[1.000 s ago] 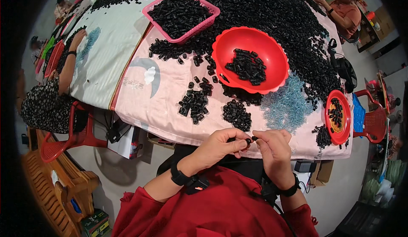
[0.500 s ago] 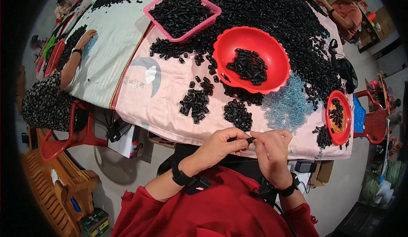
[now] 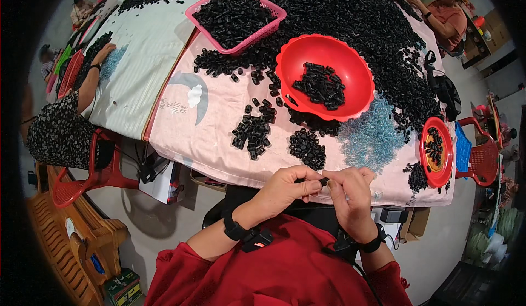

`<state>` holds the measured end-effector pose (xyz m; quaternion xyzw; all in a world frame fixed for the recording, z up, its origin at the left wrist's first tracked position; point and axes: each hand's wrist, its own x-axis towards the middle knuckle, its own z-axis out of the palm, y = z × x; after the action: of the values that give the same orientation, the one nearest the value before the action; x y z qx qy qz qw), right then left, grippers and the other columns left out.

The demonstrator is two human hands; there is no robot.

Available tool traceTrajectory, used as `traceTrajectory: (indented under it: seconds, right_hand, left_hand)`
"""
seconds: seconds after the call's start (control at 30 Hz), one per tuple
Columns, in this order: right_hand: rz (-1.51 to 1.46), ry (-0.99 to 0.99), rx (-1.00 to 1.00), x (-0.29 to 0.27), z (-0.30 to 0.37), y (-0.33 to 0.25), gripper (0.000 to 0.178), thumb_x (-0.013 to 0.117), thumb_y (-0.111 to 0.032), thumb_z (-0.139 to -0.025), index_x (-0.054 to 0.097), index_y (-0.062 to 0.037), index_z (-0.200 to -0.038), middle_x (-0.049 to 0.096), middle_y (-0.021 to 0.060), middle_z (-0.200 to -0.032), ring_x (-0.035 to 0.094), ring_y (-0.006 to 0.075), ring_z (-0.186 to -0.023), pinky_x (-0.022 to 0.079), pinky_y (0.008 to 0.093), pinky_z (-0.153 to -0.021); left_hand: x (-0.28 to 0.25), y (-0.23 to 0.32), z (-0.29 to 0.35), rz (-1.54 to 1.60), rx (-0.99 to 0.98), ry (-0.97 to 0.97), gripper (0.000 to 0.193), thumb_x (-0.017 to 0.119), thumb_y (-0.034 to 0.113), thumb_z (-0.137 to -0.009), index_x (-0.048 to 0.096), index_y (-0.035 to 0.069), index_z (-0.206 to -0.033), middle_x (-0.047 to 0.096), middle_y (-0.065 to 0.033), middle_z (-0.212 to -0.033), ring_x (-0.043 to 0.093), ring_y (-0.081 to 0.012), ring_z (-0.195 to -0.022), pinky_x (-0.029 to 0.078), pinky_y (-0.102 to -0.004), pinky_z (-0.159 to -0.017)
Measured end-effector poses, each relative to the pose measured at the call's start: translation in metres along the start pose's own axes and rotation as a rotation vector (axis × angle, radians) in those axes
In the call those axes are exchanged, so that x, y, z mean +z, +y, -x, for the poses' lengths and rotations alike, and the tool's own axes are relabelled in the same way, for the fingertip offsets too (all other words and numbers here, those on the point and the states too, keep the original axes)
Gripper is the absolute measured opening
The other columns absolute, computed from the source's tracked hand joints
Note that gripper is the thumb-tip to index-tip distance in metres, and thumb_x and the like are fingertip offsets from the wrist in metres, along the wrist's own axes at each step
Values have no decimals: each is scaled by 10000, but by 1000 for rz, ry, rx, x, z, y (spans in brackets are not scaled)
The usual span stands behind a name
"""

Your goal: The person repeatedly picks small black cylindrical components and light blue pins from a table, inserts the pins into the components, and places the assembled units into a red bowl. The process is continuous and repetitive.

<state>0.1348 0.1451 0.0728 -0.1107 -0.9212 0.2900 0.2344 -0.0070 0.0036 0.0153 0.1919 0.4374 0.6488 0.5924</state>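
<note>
Close to the table's front edge, my left hand (image 3: 279, 195) pinches a small black plastic piece (image 3: 324, 181) between thumb and fingers. My right hand (image 3: 353, 202) meets it there, its thumb and forefinger closed at the end of that piece; whatever else they hold is too small to make out. Just beyond my hands lie a little heap of short black pieces (image 3: 307, 149) and a looser one (image 3: 253, 130) to its left. A pile of thin, clear bluish pieces (image 3: 372, 136) spreads beyond my right hand. Farther back stands a red scalloped bowl (image 3: 329, 51) with black tubular pieces inside.
A pink basket (image 3: 236, 48) full of black pieces stands at the back left, beside a huge black heap (image 3: 350, 21). A red oval dish (image 3: 449, 152) sits at the right edge. Co-workers sit left (image 3: 60, 136) and far right (image 3: 446, 21); a red chair (image 3: 109, 169) stands left.
My hands stay almost in place, with slight finger movement around the black piece. The left co-worker's hand has shifted away from the bluish pile toward the black pieces.
</note>
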Motion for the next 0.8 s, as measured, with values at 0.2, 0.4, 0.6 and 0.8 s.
traceTrajectory:
  seconds: [0.2,0.4,0.6,0.8]
  right_hand:
    - [-110,-15,64,1,1,3,200,733,-1,-930,734,-73,-1116,658,27,-882,630,204,-800,347,371,-855]
    - [-58,-16,27,1,0,2,196,710,13,-939,734,-57,-1120,646,26,-878,600,192,-793,356,362,-878]
    - [11,-34,48,-1,2,2,244,730,17,-896,727,-59,-1128,655,30,-896,622,203,-815,346,387,-896]
    - [239,-74,-80,-7,-1,-7,330,790,-80,-829,714,-58,-1149,658,27,-929,632,206,-873,330,455,-956]
  left_hand:
    - [1,0,0,12,1,-3,192,723,202,-1044,731,32,-1134,713,1,-1005,623,-61,-853,519,-231,-739]
    - [2,-1,1,5,2,15,197,733,204,-1037,732,35,-1137,710,11,-986,610,-49,-830,503,-221,-719]
    - [5,3,2,-59,11,66,213,750,227,-1026,745,37,-1121,700,28,-956,594,-49,-821,475,-224,-711]
    - [4,1,1,-10,-52,73,208,739,233,-1032,750,38,-1104,700,26,-947,584,-50,-827,447,-223,-719]
